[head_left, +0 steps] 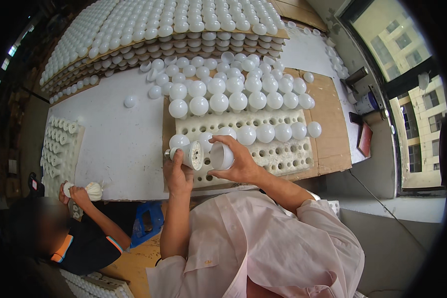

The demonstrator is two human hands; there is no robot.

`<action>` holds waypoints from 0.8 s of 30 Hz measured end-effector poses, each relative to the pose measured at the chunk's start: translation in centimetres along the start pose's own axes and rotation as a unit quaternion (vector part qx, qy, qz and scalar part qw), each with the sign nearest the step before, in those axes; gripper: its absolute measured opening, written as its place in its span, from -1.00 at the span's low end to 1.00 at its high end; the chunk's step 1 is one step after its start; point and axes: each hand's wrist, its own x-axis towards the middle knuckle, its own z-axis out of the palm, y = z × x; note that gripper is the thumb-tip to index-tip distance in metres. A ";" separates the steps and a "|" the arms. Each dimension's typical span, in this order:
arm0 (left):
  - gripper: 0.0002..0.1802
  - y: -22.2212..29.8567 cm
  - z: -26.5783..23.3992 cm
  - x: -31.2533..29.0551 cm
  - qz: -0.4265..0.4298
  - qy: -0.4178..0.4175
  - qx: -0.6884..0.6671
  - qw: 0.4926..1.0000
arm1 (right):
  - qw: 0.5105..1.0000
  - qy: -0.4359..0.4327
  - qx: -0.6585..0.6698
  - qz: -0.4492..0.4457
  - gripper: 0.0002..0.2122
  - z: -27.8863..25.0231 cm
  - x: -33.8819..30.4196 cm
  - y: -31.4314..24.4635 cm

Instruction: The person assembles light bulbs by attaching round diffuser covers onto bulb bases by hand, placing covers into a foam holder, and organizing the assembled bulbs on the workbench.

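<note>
My left hand (178, 178) grips an LED bulb base (187, 155) by its white housing. The screw cap points left, and the round board with its small LEDs faces right. In my right hand (245, 165) is a white dome bulb cover (220, 157), its open side toward the base. A small gap separates the two parts. Both hands are over the near edge of a white foam tray (282, 155) with rows of holes. Just beyond them, a row of white bulbs (264, 133) stands in the tray.
More bulbs (219, 102) and loose covers crowd the cardboard (328, 119) at the back. Stacked boards of white domes (159, 25) rise at far left. A co-worker's hands (79, 194) hold a whitish bundle beside another foam tray (59, 149). A dark red object (364, 139) lies by the window.
</note>
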 end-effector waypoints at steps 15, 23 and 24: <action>-0.57 -3.3 2.6 -2.2 0.052 -0.020 0.123 0.991 | 0.998 -0.033 -0.046 -0.026 -0.21 -1.8 -1.7 1.2; -0.64 -4.1 2.9 -3.1 0.032 -0.002 0.133 0.991 | 0.997 -0.051 -0.056 0.002 -0.25 -2.0 -1.9 0.5; -0.64 -4.2 3.0 -3.1 0.036 -0.003 0.129 0.991 | 0.997 -0.054 -0.049 0.004 -0.27 -2.0 -2.0 0.6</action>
